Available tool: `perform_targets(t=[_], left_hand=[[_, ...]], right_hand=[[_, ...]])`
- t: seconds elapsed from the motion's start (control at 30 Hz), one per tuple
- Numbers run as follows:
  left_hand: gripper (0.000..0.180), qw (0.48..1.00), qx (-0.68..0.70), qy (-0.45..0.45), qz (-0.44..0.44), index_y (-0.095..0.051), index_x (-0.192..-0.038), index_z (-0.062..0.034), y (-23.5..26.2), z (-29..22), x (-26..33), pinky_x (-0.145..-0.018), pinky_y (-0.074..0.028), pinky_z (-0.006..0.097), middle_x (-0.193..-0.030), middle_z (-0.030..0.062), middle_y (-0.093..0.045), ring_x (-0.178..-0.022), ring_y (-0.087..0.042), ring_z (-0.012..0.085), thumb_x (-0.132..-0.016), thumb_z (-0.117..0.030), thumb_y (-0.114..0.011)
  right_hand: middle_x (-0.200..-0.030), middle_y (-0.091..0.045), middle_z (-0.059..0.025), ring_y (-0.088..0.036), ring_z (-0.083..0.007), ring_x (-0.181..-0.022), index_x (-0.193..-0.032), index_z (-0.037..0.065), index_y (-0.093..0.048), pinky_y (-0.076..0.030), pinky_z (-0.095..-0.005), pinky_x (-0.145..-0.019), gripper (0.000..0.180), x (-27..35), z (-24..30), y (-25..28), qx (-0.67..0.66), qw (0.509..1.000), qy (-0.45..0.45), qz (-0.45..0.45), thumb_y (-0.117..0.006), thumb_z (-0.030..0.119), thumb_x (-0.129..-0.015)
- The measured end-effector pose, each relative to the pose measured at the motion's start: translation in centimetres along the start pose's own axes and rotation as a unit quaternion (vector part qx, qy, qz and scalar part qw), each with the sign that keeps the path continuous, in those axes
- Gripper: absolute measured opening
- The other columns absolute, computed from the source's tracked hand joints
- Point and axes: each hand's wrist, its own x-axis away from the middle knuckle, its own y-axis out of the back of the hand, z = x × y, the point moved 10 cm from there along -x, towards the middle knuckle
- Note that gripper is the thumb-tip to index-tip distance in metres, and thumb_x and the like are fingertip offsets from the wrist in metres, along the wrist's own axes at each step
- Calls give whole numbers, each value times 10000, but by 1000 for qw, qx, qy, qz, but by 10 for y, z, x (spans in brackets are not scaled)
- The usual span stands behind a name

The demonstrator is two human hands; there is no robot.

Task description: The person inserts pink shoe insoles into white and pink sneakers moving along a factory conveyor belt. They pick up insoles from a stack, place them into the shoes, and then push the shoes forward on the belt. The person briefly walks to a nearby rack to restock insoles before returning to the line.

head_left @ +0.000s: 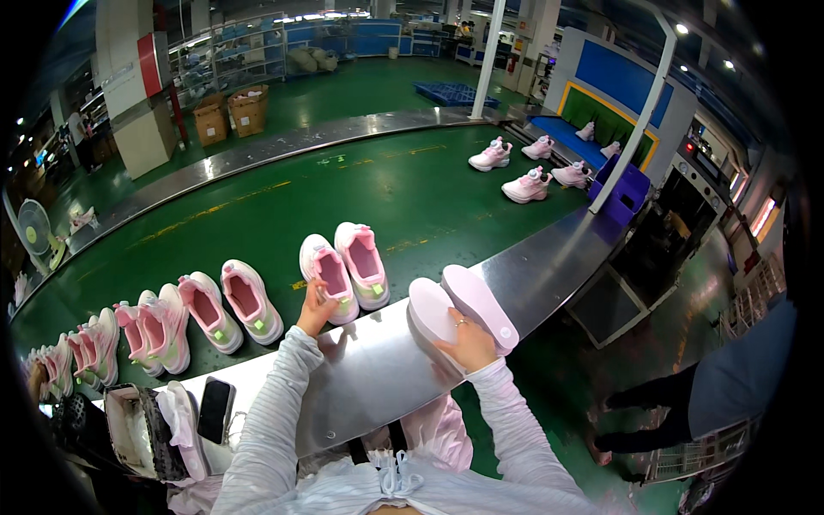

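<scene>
My left hand [317, 307] is at the heel of a pink and white sneaker [324, 266], its fingers spread and curved against the shoe's side. Beside that sneaker stands its partner [364, 262], with a green heel tab. Over the metal ledge, my right hand [469, 345] grips a thick pale pink insole stack [429, 305], fingers lying on top. Another pale pink insole [481, 302] lies slantwise just right of it, close to the fingers. Whether the hand also holds this one, I cannot tell.
More sneakers [210, 311] line the green conveyor belt [257, 206] to the left; several stand at the far right by a machine [592, 129]. On the metal ledge [369, 378] lie a phone [215, 410], a white insole [186, 433] and a box [137, 429]. A person [730, 369] is at right.
</scene>
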Motion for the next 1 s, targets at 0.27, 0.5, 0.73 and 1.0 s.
perform_targets(t=[0.27, 0.5, 0.73, 1.0], left_hand=[[432, 967, -29, -109, -230, -451, -1154, -46, 57, -38, -47, -807, -433, 339, -1054, 204, -536, -944, -545, 310, -775, -205, -583], [333, 957, -221, 25, -186, -620, -913, -82, 67, -38, -49, -680, -460, 384, -787, 183, -607, -749, -591, 328, -812, -372, -490], [382, 970, -218, 14, -109, -501, -1108, -110, 80, -23, -31, -763, -451, 402, -945, 198, -583, -865, -566, 344, -765, -276, -535], [287, 966, -219, 13, -135, -568, -994, -144, 83, -40, 2, -753, -452, 413, -919, 167, -596, -840, -569, 343, -813, -337, -456]], right_hand=[[-894, -593, -151, -554, -306, -849, -1183, 53, -436, -442, -365, -737, 686, -4, 19, 26, 173, 982, 6, 76, -641, 413, -637], [-699, -593, -108, -560, -268, -689, -1037, 82, -563, -444, -365, -601, 426, -16, 33, 83, 152, 982, 53, -96, -607, 343, -703], [-652, -587, -110, -588, -277, -623, -793, 98, -619, -461, -369, -541, 205, -47, 204, 26, 73, 946, 316, -5, -591, 273, -690], [-627, -620, -84, -623, -236, -612, -654, 106, -646, -489, -350, -529, 139, -83, 275, -43, 307, 893, 323, 67, -598, 235, -636]])
